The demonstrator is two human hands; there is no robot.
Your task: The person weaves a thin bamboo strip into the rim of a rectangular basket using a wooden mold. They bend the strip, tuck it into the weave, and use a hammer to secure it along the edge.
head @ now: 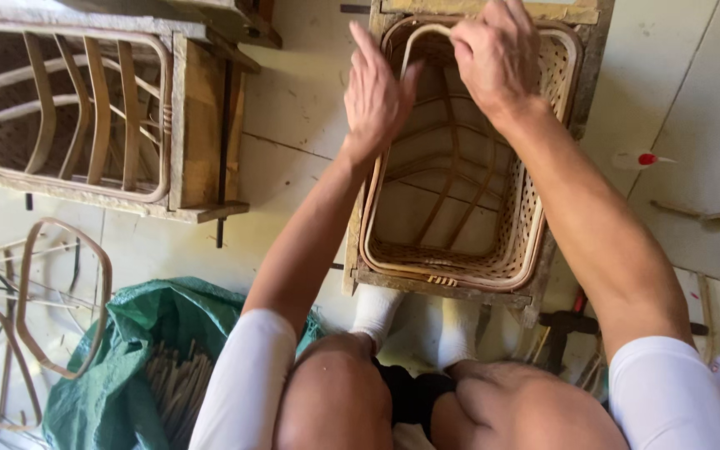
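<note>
Both hands (377, 96) (497, 54) on woven basket (527, 225), apparently inside wooden frame (589, 67).

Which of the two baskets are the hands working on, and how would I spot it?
Look at the pale tiled floor, then at the two wooden frames standing on it. The woven basket sits in the frame straight ahead of the knees, under the left hand and right hand. Unlike the bare-ribbed basket at far left, its walls are woven.

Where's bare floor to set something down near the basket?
Bare tiles between the left wooden frame and the woven basket, and right of the basket up to the small white bottle. Crowded: lower left with cane hoops and green sack; lower right has scattered tools.
</note>
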